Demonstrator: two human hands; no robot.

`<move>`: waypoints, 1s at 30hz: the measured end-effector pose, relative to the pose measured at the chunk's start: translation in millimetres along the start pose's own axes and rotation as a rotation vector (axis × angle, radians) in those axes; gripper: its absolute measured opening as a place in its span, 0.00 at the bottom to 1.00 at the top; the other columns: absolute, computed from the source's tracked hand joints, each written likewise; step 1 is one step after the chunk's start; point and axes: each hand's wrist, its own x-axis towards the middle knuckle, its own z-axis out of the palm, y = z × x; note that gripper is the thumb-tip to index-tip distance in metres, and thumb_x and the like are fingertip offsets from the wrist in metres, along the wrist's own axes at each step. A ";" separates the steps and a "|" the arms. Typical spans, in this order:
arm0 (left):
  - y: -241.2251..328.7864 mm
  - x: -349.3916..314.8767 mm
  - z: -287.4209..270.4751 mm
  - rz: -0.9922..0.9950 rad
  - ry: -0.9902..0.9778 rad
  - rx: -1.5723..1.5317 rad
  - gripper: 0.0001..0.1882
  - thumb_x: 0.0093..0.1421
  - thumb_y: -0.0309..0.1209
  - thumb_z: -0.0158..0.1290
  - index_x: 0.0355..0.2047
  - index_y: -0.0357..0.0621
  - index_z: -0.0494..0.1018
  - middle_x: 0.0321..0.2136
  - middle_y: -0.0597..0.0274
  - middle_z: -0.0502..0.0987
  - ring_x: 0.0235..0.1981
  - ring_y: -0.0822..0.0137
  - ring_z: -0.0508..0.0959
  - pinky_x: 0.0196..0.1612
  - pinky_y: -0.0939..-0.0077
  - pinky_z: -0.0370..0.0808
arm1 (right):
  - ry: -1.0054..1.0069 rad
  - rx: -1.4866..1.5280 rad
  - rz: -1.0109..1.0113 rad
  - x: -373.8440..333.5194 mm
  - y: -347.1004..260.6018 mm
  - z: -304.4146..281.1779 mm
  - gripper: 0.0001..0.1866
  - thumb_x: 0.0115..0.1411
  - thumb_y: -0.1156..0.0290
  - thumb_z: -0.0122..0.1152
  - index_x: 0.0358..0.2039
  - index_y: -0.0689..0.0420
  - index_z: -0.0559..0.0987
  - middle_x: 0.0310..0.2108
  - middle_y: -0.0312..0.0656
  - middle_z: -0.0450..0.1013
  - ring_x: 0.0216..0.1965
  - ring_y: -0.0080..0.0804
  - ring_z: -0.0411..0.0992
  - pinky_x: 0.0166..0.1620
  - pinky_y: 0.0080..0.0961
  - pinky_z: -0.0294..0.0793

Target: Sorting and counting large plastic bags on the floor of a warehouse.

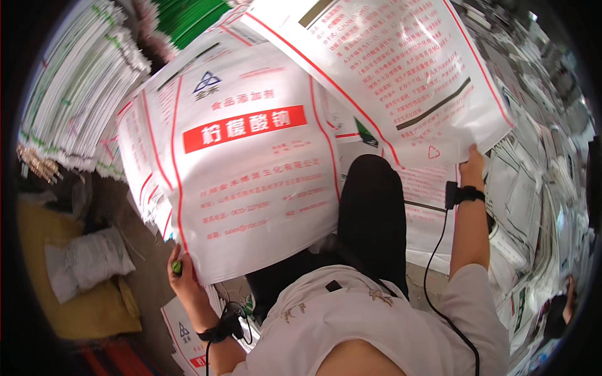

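Note:
My left hand [183, 276] is closed at the lower left corner of a flat white woven sack [263, 182] with red lines, a red band and a blue triangular mark. A small yellow-green object [177, 268] shows at its fingers; its kind is unclear. On the right, my right hand [474, 166] pinches the lower edge of a second white sack [433, 75], covered in small red print. That sack slants over the upper right of the first. More printed sacks [433, 219] lie beneath, partly hidden by my leg. Both wrists wear black bands with cables.
Tall stacks of folded white sacks [81, 88] stand at the far left, with green sheets [188, 22] behind. Piled sacks [533, 188] line the right side. A yellow-brown sack [75, 276] with a white packet [91, 263] on it lies at the lower left.

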 end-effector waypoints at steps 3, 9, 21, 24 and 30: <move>-1.2 0.7 -3.8 -0.005 -0.003 -0.014 0.18 0.64 0.22 0.52 0.55 0.36 0.72 0.35 0.69 0.74 0.36 0.80 0.74 0.43 0.85 0.73 | -0.102 -0.056 0.126 -65.8 3.0 -12.6 0.18 0.59 0.71 0.55 0.46 0.70 0.74 0.34 0.64 0.76 0.39 0.62 0.75 0.41 0.45 0.74; -2.9 6.2 -3.4 0.004 -0.082 0.013 0.18 0.65 0.23 0.51 0.56 0.36 0.71 0.36 0.69 0.75 0.39 0.79 0.74 0.45 0.84 0.73 | -0.186 -0.107 0.403 -197.4 65.8 28.1 0.18 0.59 0.68 0.58 0.44 0.69 0.75 0.36 0.62 0.77 0.40 0.61 0.75 0.45 0.43 0.76; -0.4 -0.8 3.4 0.165 -0.130 0.282 0.19 0.67 0.27 0.50 0.57 0.39 0.69 0.48 0.59 0.75 0.46 0.73 0.76 0.49 0.80 0.74 | -0.712 -0.178 0.929 -299.7 5.2 49.3 0.24 0.50 0.68 0.71 0.44 0.63 0.73 0.46 0.55 0.75 0.54 0.48 0.72 0.54 0.35 0.74; 5.1 -1.7 8.7 -0.001 -0.107 0.116 0.19 0.67 0.28 0.50 0.57 0.39 0.69 0.47 0.60 0.76 0.45 0.73 0.77 0.47 0.80 0.75 | -0.772 -0.175 1.021 -323.0 2.9 54.8 0.30 0.49 0.71 0.71 0.52 0.63 0.73 0.51 0.50 0.74 0.56 0.47 0.71 0.58 0.31 0.72; 2.3 0.8 3.0 -0.011 -0.102 0.204 0.19 0.67 0.28 0.50 0.57 0.39 0.70 0.45 0.59 0.77 0.43 0.73 0.77 0.46 0.80 0.74 | -1.135 -0.327 0.895 -289.8 -4.2 34.5 0.26 0.51 0.73 0.67 0.52 0.63 0.74 0.52 0.44 0.75 0.56 0.46 0.72 0.55 0.31 0.74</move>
